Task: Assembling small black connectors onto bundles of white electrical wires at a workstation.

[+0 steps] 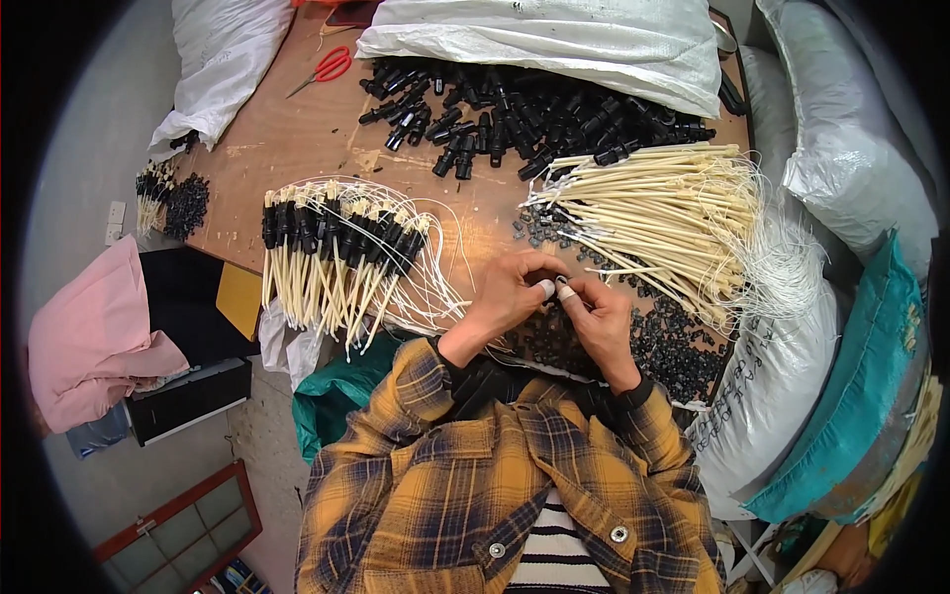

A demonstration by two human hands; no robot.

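My left hand point(510, 289) and my right hand point(604, 322) meet over the near edge of the table, fingertips almost touching. Both are closed in a pinch around a small dark part point(561, 281), mostly covered by the fingers. White wrapping covers a fingertip on each hand. Beneath and right of them lie many small black plastic pieces point(678, 356). To the right is a heap of cream-coloured rods point(653, 213) with thin white strings at their ends. Left of my hands, a bundle of similar rods point(332, 287) carries black fittings point(341, 228) near the far ends.
A pile of black tubular fittings point(505, 114) spills from a white woven sack point(544, 45) at the back. Red-handled scissors point(322, 71) lie far left. Full sacks point(772, 386) crowd the right side; a green bag point(341, 391) hangs by the near left edge.
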